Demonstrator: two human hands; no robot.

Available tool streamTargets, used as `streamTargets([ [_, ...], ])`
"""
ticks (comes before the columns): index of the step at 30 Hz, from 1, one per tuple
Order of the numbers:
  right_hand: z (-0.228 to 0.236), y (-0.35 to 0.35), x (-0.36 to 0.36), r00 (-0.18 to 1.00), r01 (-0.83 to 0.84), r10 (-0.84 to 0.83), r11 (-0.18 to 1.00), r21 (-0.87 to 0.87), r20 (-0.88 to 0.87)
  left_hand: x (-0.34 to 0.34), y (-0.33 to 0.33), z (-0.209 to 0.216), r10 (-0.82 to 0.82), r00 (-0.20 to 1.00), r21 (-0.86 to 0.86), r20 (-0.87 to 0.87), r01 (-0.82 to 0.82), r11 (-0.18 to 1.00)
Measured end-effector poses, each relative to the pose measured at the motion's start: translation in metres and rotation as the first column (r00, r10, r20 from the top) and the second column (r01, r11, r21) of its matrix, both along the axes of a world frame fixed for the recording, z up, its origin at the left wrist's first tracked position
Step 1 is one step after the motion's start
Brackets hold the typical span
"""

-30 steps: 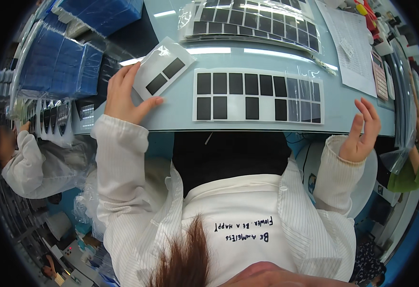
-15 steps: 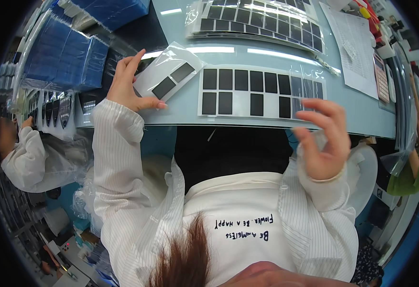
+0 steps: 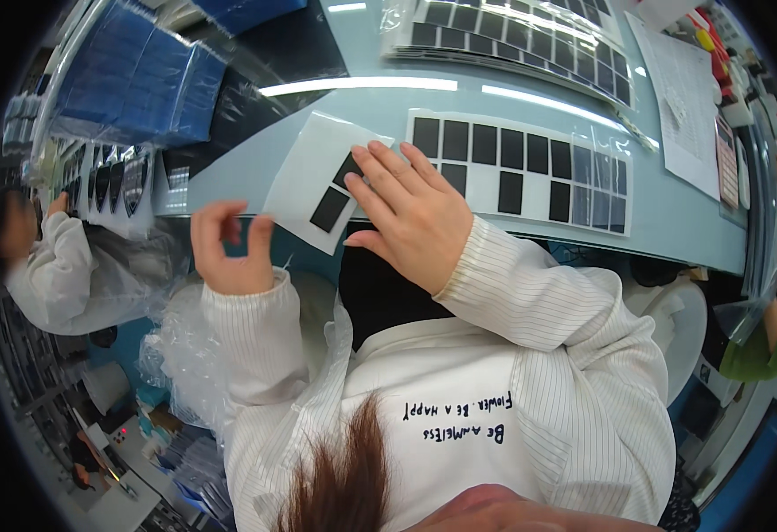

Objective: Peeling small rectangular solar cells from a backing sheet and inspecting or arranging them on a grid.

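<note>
A small white backing sheet (image 3: 304,168) with black rectangular stickers lies slanted at the table's front edge, one corner jutting past it. My right hand (image 3: 415,213) reaches across and rests on it, fingers stretched out and partly covering the upper black sticker. Below that, another black sticker (image 3: 329,209) is uncovered. By the sheet's left corner is my left hand (image 3: 236,253), its fingers curled, the thumb apart, and nothing visible in them. A larger sheet of black stickers (image 3: 530,146) lies to the right, some places bare white; my right hand hides its left lower part.
Stacked sticker sheets (image 3: 512,53) in clear film lie at the back. Blue wrapped packs (image 3: 131,80) stand far left. Paper (image 3: 672,97) and a pink calculator (image 3: 726,164) are on the right. Another person (image 3: 60,266) sits at left.
My right hand has crossed leftward onto the small sheet. My left hand has drawn back toward the table edge. The small sheet has turned and come nearer; the whole view has shifted slightly.
</note>
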State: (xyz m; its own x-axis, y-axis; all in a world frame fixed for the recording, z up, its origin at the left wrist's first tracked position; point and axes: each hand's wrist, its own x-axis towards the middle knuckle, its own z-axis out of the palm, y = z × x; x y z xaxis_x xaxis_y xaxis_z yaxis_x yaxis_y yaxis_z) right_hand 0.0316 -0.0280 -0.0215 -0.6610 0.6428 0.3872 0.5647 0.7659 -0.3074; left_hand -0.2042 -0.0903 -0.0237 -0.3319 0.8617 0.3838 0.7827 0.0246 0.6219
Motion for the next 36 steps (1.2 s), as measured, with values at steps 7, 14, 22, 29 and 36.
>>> streamTargets([
  [7,0.001,-0.001,-0.001,0.984,-0.115,0.109,0.993,-0.035,-0.141,0.034,-0.030,-0.057,-0.129,0.051,0.100,0.990,0.381,0.919],
  [14,-0.001,-0.002,0.001,0.954,-0.109,0.091,0.993,-0.048,-0.287,0.064,-0.021,-0.032,-0.100,0.271,-0.014,0.957,0.390,0.921],
  [22,0.006,-0.005,0.001,0.922,-0.132,0.061,0.977,-0.165,-0.382,0.074,-0.035,-0.009,-0.141,0.430,-0.021,0.892,0.350,0.936],
  [29,0.019,-0.003,0.016,0.823,-0.258,0.052,0.921,-0.290,-0.566,0.077,-0.035,0.013,-0.223,0.422,0.016,0.879,0.440,0.898],
  [36,0.040,-0.008,0.054,0.802,-0.289,-0.039,0.849,-0.443,-0.596,0.092,-0.025,0.028,-0.197,0.344,-0.037,0.918,0.569,0.822],
])
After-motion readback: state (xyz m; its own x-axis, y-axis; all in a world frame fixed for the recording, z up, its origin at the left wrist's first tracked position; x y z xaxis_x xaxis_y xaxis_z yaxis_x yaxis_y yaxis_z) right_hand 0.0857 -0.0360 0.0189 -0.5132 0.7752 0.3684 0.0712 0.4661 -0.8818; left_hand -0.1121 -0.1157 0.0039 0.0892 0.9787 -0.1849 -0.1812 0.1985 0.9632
